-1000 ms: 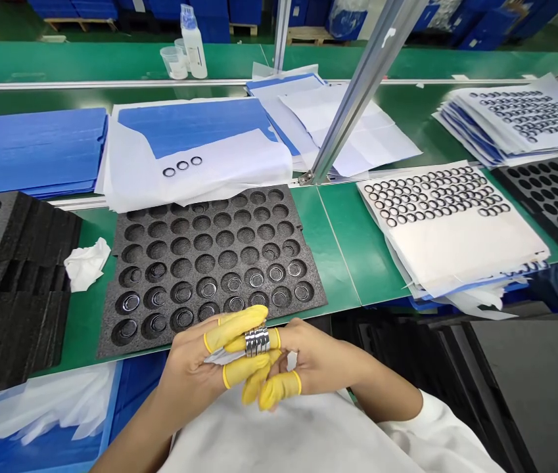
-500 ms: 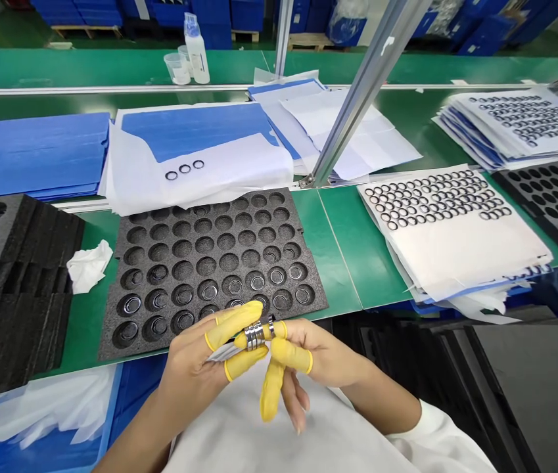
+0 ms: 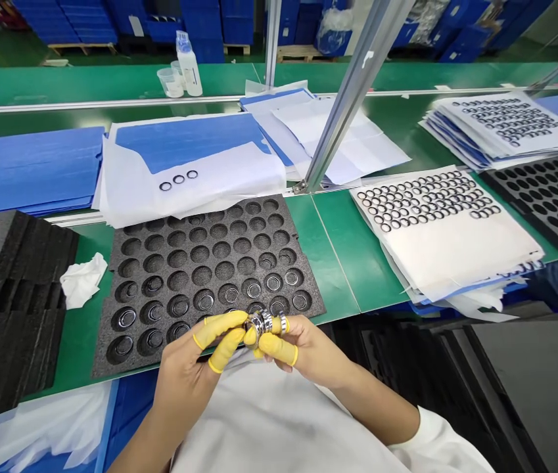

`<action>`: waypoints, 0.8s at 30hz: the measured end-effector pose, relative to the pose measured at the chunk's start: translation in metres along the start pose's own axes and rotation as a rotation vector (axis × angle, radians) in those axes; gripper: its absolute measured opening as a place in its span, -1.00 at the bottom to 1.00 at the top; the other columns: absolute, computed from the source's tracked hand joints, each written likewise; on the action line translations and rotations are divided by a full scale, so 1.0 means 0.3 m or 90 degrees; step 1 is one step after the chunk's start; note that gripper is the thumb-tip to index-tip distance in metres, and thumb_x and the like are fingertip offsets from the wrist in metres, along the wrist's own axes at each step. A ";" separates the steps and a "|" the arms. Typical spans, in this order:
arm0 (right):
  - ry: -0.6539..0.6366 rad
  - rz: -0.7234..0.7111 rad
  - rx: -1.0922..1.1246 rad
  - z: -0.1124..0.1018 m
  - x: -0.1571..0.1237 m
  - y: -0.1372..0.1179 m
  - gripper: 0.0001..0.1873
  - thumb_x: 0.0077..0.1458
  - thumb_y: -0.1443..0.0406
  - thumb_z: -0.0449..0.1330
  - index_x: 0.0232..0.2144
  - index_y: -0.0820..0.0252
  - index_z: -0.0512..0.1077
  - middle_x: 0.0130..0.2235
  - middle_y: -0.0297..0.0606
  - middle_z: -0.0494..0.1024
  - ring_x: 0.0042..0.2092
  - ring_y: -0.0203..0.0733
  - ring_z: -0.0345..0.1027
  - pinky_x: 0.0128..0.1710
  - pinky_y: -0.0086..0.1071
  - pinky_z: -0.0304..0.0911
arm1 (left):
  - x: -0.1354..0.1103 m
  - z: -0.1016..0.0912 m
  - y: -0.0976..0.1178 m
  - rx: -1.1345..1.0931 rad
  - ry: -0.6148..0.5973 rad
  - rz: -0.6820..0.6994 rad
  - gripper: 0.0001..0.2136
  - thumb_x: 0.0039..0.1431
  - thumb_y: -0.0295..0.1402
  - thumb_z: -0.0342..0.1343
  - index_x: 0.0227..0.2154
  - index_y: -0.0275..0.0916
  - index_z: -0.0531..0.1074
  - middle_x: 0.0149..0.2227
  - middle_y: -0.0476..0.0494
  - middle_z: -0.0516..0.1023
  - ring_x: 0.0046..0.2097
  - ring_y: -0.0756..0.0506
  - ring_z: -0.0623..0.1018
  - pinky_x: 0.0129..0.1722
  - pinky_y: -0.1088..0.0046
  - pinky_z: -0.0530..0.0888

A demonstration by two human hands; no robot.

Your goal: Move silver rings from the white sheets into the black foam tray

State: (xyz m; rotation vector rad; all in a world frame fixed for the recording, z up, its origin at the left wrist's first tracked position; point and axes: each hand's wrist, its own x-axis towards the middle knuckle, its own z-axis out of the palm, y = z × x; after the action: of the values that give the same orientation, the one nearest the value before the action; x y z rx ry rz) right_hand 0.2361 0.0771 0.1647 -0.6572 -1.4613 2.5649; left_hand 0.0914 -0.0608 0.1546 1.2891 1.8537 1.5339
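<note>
Our left hand (image 3: 183, 368) and right hand (image 3: 303, 348) pinch several metal rings (image 3: 261, 322) between them. At twelve o'clock, the foam tray (image 3: 303, 263) holds rings in its near rows; its far holes are empty.

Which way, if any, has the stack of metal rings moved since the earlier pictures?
Yes: the stack of metal rings has moved forward, from short of the near edge of the black foam tray to over it.

We pinch a short row of shiny, round silver metal rings (image 3: 261, 322) on edge between our left hand (image 3: 183, 368) and right hand (image 3: 305, 348), the rings slightly fanned, their polished bands catching the light.
</note>
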 end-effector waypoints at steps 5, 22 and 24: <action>0.037 -0.093 -0.034 0.005 0.010 0.002 -0.53 0.04 -0.11 0.40 -0.51 0.17 0.58 -0.41 -0.35 0.49 -0.39 -0.34 0.18 -0.26 -0.42 0.30 | 0.008 0.016 -0.036 -0.098 -0.017 -0.128 -0.79 0.27 -0.31 0.27 -0.05 -0.07 0.64 -0.12 -0.09 0.70 -0.16 -0.06 0.68 -0.16 0.50 0.64; 0.147 -0.020 0.212 0.001 0.038 0.027 -0.61 0.00 -0.01 0.47 -0.38 0.20 0.62 -0.45 -0.31 0.59 -0.40 -0.36 0.40 -0.36 -0.48 0.26 | 0.065 0.035 -0.025 -0.569 0.023 -0.482 -0.60 -0.17 -0.04 0.54 -0.47 -0.26 0.60 -0.57 0.03 0.40 -0.55 0.12 0.33 -0.56 0.66 0.40; 0.137 -0.016 0.210 0.002 0.039 0.027 -0.57 -0.02 -0.05 0.47 -0.38 0.20 0.62 -0.48 -0.33 0.57 -0.43 -0.38 0.36 -0.36 -0.49 0.25 | 0.070 0.038 -0.017 -0.595 0.012 -0.507 -0.59 -0.21 -0.04 0.55 -0.50 -0.27 0.58 -0.60 0.07 0.34 -0.57 0.14 0.28 -0.58 0.69 0.37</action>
State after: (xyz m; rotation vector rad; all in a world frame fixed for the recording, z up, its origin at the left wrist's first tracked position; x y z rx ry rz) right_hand 0.2262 0.0760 0.1544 -0.8246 -0.9467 2.5367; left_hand 0.0881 -0.0368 0.1514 0.0821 1.1194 1.5690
